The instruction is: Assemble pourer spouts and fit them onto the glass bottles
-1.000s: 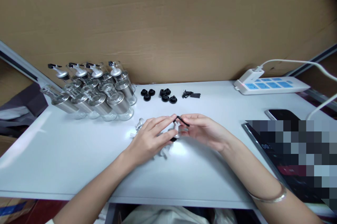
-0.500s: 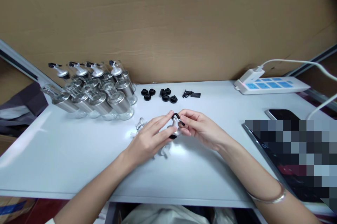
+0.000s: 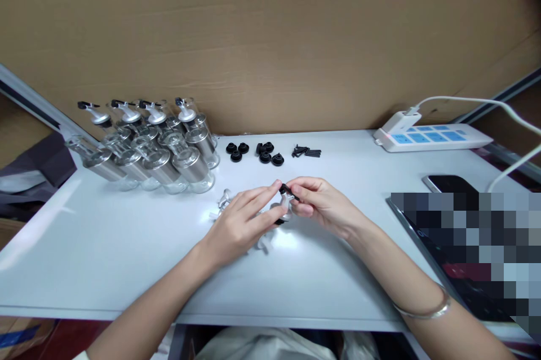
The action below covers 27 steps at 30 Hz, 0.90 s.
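Glass bottles (image 3: 169, 149), contents unclear, about eight; six black caps (image 3: 253, 152). Left hand (image 3: 240, 225), right hand (image 3: 325, 208) pinching spout (image 3: 284, 205).

Both forearms bare, no sleeves in view. Left hand (image 3: 239, 225) and right hand (image 3: 323, 206): no gloves, no rings visible. One thin silver bangle (image 3: 422, 310) on right wrist, plain, no markings. Nothing on left wrist.

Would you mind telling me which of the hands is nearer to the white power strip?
Right. The right hand lies mid-table, on the power strip's side but well short of it; the left hand sits farther away, on the side toward the bottles.
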Tool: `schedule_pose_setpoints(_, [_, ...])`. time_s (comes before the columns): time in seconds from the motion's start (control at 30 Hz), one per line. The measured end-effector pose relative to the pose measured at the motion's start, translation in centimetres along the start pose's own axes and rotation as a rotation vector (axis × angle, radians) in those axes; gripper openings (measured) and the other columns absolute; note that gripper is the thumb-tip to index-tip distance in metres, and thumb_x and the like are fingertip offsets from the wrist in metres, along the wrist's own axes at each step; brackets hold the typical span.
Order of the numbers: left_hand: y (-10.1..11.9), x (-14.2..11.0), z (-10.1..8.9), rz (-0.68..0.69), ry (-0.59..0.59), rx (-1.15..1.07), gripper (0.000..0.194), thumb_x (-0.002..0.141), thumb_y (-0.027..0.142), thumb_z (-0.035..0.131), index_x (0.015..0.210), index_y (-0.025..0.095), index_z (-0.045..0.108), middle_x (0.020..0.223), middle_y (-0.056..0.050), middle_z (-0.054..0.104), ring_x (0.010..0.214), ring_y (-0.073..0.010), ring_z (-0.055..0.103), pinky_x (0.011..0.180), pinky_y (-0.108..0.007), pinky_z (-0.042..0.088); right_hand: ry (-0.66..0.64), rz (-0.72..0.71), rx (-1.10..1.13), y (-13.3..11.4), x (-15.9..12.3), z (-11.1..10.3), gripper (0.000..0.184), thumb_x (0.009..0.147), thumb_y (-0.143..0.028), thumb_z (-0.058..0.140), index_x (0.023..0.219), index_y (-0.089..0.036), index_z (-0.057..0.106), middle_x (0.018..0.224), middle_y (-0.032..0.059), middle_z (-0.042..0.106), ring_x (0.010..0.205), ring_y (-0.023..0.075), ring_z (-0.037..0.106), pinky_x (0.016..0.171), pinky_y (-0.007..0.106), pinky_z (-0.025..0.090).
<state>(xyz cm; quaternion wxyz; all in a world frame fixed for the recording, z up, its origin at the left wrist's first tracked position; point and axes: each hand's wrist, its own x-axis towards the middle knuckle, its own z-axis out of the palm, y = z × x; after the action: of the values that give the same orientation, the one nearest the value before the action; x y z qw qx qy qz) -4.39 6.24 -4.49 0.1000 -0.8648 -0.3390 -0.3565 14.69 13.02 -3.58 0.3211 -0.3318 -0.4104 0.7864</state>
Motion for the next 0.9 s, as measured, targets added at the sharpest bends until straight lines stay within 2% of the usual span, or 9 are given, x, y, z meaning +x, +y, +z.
schedule_pose_setpoints(0.33, [0.07,0.10,-0.05,0.024,0.033,0.005,0.021,0.093,0.020,0.051,0.111,0.013,0.058,0.122,-0.021,0.063,0.111,-0.0236,0.060,0.085,-0.035,0.055,-0.041,-0.007,0.037,0.00,0.00,0.05,0.028,0.057,-0.039,0.087,0.070,-0.017,0.075,0.045,-0.0065,0.050,0.042,0.0019,0.039,0.044,0.016,0.030])
schedule_pose_setpoints(0.67, [0.26,0.03,0.04,-0.022,0.018,-0.051,0.021,0.094,0.021,0.050,0.111,0.011,0.055,0.125,-0.024,0.060,0.112,-0.0255,0.059,0.088,-0.037,0.053,-0.089,-0.042,0.046,0.33,0.22,0.00,0.025,0.063,-0.038,0.084,0.074,-0.018,0.074,0.049,-0.0068,0.053,0.043,0.0018,0.040,0.044,0.016,0.032])
schedule_pose_setpoints(0.9, [0.25,-0.08,0.11,-0.085,-0.001,-0.118,0.022,0.094,0.023,0.049,0.114,0.013,0.049,0.129,-0.024,0.056,0.119,-0.0265,0.055,0.088,-0.042,0.052,-0.086,-0.167,-0.008,0.36,0.05,0.35,0.022,0.069,-0.037,0.080,0.080,-0.020,0.072,0.055,-0.0059,0.057,0.047,0.0044,0.048,0.050,0.019,0.040])
